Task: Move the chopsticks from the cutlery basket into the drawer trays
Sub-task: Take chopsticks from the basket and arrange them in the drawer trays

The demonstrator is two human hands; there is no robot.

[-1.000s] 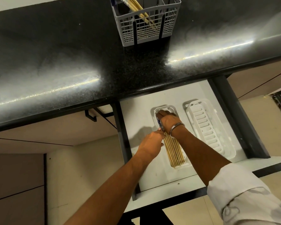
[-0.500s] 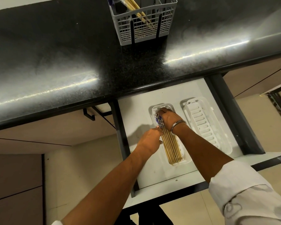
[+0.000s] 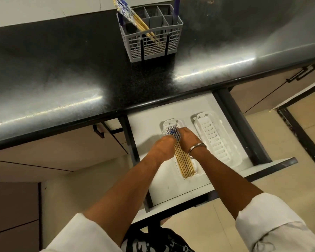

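A white slotted tray (image 3: 171, 123) lies in the open drawer (image 3: 145, 122) and holds a bundle of wooden chopsticks (image 3: 185, 164) with blue-patterned ends. My left hand (image 3: 162, 146) grips the bundle from its left side, near the patterned ends. From the right, my right hand (image 3: 188, 138), with a metal bangle on the wrist, curls its fingers over the same ends. The two hands nearly touch. A second white tray (image 3: 216, 140), to the right, holds nothing. On the black counter stands the grey cutlery basket (image 3: 151, 46) with several more chopsticks (image 3: 135, 20) leaning left.
The black counter edge (image 3: 153, 104) overhangs the back of the drawer. The drawer's dark right rail (image 3: 244, 131) and front panel (image 3: 262, 170) border the trays. Cabinet handles (image 3: 302, 73) show at the right and a beige floor below.
My left hand has slid up the bundle to meet the right hand at the patterned ends. The view has tilted up, so more of the basket shows.
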